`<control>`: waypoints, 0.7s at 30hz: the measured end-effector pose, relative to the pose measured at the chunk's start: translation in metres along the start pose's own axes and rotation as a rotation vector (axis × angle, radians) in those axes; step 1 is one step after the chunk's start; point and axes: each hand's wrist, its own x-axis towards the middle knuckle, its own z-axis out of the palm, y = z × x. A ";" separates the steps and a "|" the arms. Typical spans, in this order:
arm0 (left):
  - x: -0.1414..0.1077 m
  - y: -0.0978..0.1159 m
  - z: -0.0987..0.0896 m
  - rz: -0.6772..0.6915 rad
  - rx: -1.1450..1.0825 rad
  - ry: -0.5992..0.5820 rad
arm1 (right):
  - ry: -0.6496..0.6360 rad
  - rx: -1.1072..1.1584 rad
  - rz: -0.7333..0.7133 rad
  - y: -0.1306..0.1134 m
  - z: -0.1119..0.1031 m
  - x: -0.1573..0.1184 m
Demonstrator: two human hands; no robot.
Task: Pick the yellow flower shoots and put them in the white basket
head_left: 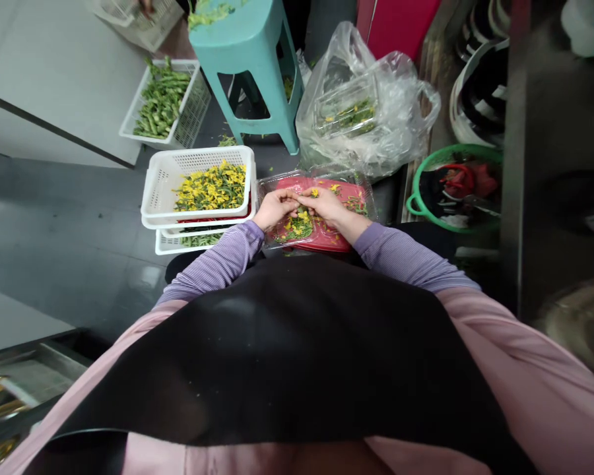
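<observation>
My left hand [273, 208] and my right hand [327, 206] meet, fingertips together, above a clear plastic clamshell box [271, 239]. My right fingers are closed on a sprig of yellow flowers [315, 192], whose head shows above the hand. The left fingers are pinched against the right ones, and what lies between them is too small to make out. Yellow flowers and green stems [299, 227] lie in the near-left half of the box. Loose sprigs [357, 205] are scattered to its right, over a red surface [334, 245].
Left stand stacked white baskets [151, 191] with yellow flowers [218, 188] on top. Behind are a basket of green stems [163, 102] and a turquoise stool [237, 46]. A plastic bag [391, 142] with a filled box [349, 109] lies ahead. Right stands a green basin [416, 201].
</observation>
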 end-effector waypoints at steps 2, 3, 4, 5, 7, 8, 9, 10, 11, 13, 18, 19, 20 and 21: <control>-0.005 -0.001 0.003 0.013 -0.017 0.048 | 0.010 0.088 0.006 0.002 0.002 0.002; -0.006 -0.001 0.003 0.010 -0.026 0.083 | 0.015 0.135 0.007 0.003 0.002 0.003; -0.008 -0.001 0.003 0.002 -0.032 0.116 | 0.022 0.177 0.010 0.002 0.001 0.005; -0.009 -0.001 0.002 -0.005 -0.034 0.143 | 0.026 0.208 0.019 0.001 0.000 0.006; -0.012 0.001 0.000 -0.003 -0.012 0.172 | 0.005 0.222 0.091 -0.003 -0.003 0.007; -0.012 0.001 0.000 0.007 0.007 0.174 | -0.016 0.210 0.147 -0.005 -0.004 0.007; -0.013 0.002 -0.001 0.021 0.026 0.171 | -0.057 0.192 0.201 -0.007 -0.005 0.005; -0.013 0.003 -0.001 0.035 0.041 0.167 | -0.118 0.174 0.241 -0.008 -0.005 0.003; -0.013 0.004 0.000 0.047 0.050 0.162 | -0.189 0.156 0.258 -0.009 -0.005 0.001; -0.012 0.004 0.001 0.068 0.053 0.160 | -0.318 0.126 0.222 -0.009 -0.005 -0.004; -0.013 0.007 -0.002 0.001 0.079 0.065 | -0.336 0.046 0.052 -0.004 -0.008 -0.007; -0.015 0.007 -0.004 -0.019 0.097 0.031 | -0.319 0.023 0.038 -0.004 -0.008 -0.007; -0.016 0.009 -0.006 -0.028 0.111 0.006 | -0.310 0.002 0.029 -0.004 -0.009 -0.007; -0.018 0.010 -0.009 -0.025 0.118 -0.012 | -0.308 -0.014 0.025 -0.004 -0.010 -0.007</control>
